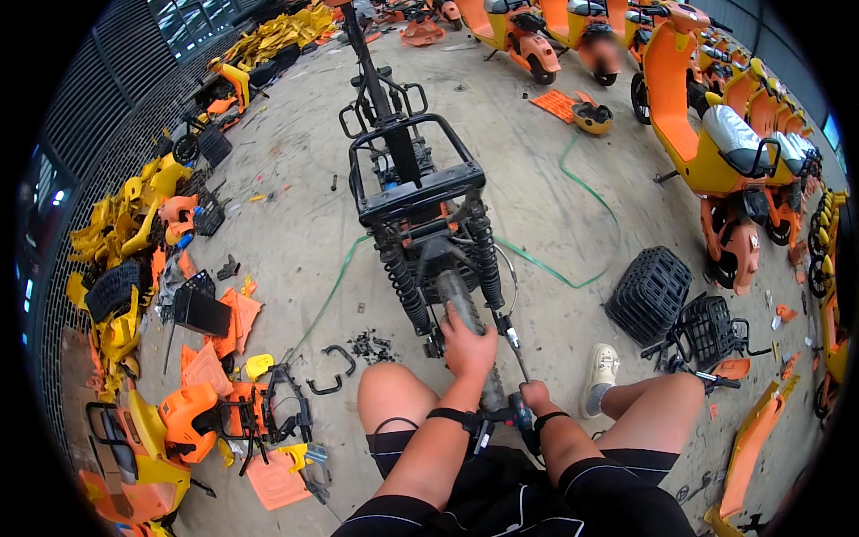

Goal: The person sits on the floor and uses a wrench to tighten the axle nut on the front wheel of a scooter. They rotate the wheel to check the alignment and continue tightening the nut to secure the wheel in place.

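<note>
A stripped scooter frame stands in front of me, its black rear rack [420, 192] above two coil-spring shocks [484, 255]. Between my knees is its rear wheel's tyre [455, 291]. My left hand [469, 345] lies over the tyre with the fingers curled round it. Low on the wheel's right side, my right hand [535, 396] is closed beside a blue-and-red power tool [520, 412], which it seems to grip; the tool is partly hidden by the hand and wrist. A thin metal rod [520, 356] runs from near that hand up toward the right shock's foot.
Small dark fasteners [371, 346] and curved black handles [333, 369] lie left of the wheel. A black battery box [201, 309] and orange panels [237, 313] sit farther left. Black baskets [650, 294] are at right, near parked scooters [671, 98]. A green hose [573, 282] crosses the floor.
</note>
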Demonstrator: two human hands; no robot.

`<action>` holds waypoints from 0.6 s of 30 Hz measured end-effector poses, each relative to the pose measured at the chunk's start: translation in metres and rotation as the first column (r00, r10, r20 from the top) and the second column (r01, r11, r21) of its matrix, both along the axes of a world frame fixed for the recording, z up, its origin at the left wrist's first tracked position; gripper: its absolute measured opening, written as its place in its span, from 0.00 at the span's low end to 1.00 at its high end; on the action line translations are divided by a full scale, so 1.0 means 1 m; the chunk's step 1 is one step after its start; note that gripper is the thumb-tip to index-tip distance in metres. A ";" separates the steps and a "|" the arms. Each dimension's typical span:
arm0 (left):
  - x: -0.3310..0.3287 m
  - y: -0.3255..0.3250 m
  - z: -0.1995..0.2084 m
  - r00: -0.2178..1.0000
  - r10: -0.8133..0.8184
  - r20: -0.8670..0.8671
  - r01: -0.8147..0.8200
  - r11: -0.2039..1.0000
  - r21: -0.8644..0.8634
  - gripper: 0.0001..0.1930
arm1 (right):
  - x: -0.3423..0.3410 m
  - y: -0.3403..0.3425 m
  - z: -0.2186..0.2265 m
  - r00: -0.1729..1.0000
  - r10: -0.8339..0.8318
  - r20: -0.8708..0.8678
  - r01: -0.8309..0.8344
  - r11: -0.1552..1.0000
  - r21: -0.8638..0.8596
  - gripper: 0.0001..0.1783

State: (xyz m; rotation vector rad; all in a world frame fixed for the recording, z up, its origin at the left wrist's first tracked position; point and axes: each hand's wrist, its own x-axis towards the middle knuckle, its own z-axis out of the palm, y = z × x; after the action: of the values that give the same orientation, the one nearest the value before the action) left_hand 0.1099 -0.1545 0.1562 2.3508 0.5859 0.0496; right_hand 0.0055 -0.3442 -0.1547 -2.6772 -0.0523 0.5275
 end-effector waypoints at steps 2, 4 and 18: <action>-0.002 0.005 -0.005 1.000 -0.003 0.031 0.002 1.000 0.011 0.48 | 0.002 0.007 0.006 1.000 0.023 0.019 -0.023 1.000 -0.020 0.13; -0.001 -0.002 -0.004 0.999 -0.022 0.048 0.021 1.000 0.010 0.48 | 0.000 -0.005 -0.011 0.997 0.073 0.026 -0.071 0.995 -0.077 0.13; -0.002 -0.002 0.003 0.998 -0.057 0.023 0.056 0.998 0.034 0.49 | 0.002 -0.008 0.000 0.996 0.070 -0.052 -0.073 0.995 -0.064 0.14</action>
State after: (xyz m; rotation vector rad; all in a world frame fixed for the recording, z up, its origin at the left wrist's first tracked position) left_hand 0.1082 -0.1567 0.1594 2.3943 0.5108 0.0622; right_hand 0.0077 -0.3522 -0.1550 -2.7332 -0.1187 0.6290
